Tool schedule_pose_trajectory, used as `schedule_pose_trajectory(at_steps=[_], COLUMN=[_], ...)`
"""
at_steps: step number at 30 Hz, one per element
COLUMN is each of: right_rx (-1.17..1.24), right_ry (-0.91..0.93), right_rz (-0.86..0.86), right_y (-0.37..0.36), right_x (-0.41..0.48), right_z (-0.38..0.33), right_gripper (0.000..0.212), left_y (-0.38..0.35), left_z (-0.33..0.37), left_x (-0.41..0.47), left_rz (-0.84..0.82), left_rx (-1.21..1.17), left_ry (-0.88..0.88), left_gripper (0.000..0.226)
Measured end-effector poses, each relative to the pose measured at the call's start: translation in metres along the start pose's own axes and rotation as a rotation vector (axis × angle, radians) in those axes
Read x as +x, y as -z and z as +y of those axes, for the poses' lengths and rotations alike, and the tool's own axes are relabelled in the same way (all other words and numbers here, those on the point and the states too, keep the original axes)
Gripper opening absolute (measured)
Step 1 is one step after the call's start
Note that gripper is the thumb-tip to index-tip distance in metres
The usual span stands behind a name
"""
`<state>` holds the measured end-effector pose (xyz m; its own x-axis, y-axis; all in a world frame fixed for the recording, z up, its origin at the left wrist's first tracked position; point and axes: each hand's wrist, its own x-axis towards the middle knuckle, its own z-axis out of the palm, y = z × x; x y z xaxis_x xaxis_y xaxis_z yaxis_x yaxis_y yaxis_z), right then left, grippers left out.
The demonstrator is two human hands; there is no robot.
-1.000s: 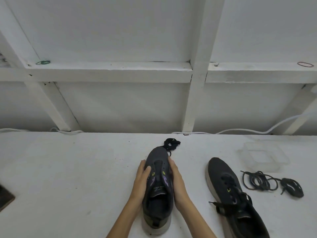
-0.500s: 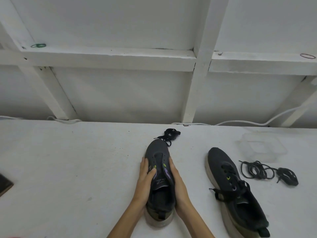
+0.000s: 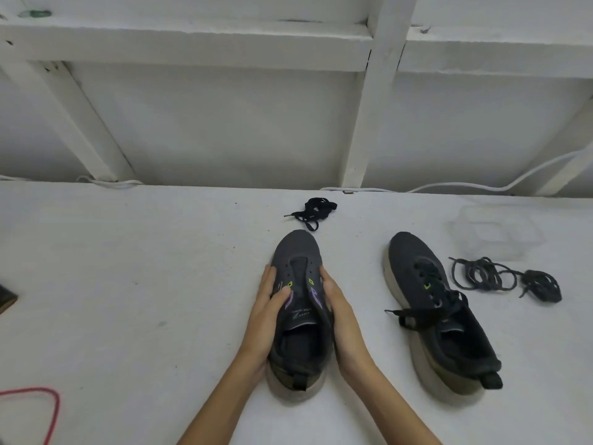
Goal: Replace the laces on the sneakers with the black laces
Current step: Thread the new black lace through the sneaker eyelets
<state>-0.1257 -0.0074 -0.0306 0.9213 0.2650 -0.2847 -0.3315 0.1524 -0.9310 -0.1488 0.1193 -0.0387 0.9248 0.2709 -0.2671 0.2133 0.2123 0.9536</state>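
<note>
While both hands hold it, the middle sneaker (image 3: 300, 248) stands on the tabletop (image 3: 128, 284), close to the near edge, with its toe pointing to the far edge. It has no lace in it. Its holes are bare and its tongue shows.

The left hand (image 3: 264, 316) lies along one side of this shoe, fingers nearly straight, with the thumb bent over the top by the holes. The right hand (image 3: 341, 319) is pressed flat on the other side. I cannot see its thumb.

A small black lace (image 3: 317, 209) lies in a heap just past the toe, near the far edge. The other sneaker (image 3: 417, 261) stands to the right, well apart, and it has a lace in it, with the ends loose. Beside it, toward the right edge, lie two lace bundles (image 3: 481, 275), and behind them a clear box (image 3: 494, 229). I cannot tell which laces are the new ones.

I think the old lace is out of the middle sneaker, and the step now is to put a black lace in. The next move needs one hand to let go, reach for a lace, and shake it loose. Then it must find a stiff tip and poke it through the holes nearest the toe, while the other hand keeps the shoe from sliding.
</note>
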Motion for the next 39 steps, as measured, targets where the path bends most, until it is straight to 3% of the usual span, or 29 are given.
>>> schedule_pose_trajectory(at_steps=[4,8,12,15,17,20,24,26,30,34,36,39], right_rx=[-0.172,-0.413,-0.872,-1.307,-1.449,-1.323,-0.701,-0.522,-0.459,-0.435,-0.433,-0.313], right_ry=[0.038,0.177,0.372,0.379,0.407,0.417,0.266,0.242,0.224,0.240,0.245,0.214], right_rz=[0.198,0.248,0.233,0.220,0.244,0.269,0.130,0.030,-0.183,-0.308,-0.302,-0.108], right_y=[0.018,0.019,0.007,0.006,0.008,0.009,0.005,0.001,-0.007,-0.016,-0.017,-0.008], right_x=[0.043,0.107,0.166,0.193,0.196,0.193,0.182,0.170,0.150,0.138,0.137,0.141], right_z=[-0.031,-0.052,-0.055,-0.040,-0.030,-0.031,-0.059,-0.076,-0.093,-0.100,-0.102,-0.108], right_gripper=[0.027,0.026,0.031,0.032,0.032,0.024,0.007,0.003,0.010,0.018,0.019,0.012], left_y=[0.006,0.011,0.012,0.011,0.012,0.013,0.013,0.014,0.007,-0.005,-0.006,0.006], left_z=[-0.006,-0.017,-0.021,-0.020,-0.021,-0.023,-0.014,-0.001,0.045,0.082,0.088,0.087], left_x=[-0.005,-0.012,-0.012,-0.012,-0.012,-0.010,0.000,0.015,0.047,0.075,0.087,0.099], left_rz=[0.093,0.172,0.190,0.185,0.181,0.173,0.233,0.314,0.339,0.231,0.204,0.258], left_rx=[-0.047,0.054,0.117,0.133,0.128,0.099,-0.014,-0.040,0.002,0.197,0.256,0.174], left_ry=[-0.074,-0.176,-0.211,-0.221,-0.230,-0.243,-0.179,-0.159,-0.232,-0.278,-0.275,-0.275], left_gripper=[0.040,0.032,0.040,0.040,0.040,0.039,0.030,0.025,0.022,0.031,0.020,0.012])
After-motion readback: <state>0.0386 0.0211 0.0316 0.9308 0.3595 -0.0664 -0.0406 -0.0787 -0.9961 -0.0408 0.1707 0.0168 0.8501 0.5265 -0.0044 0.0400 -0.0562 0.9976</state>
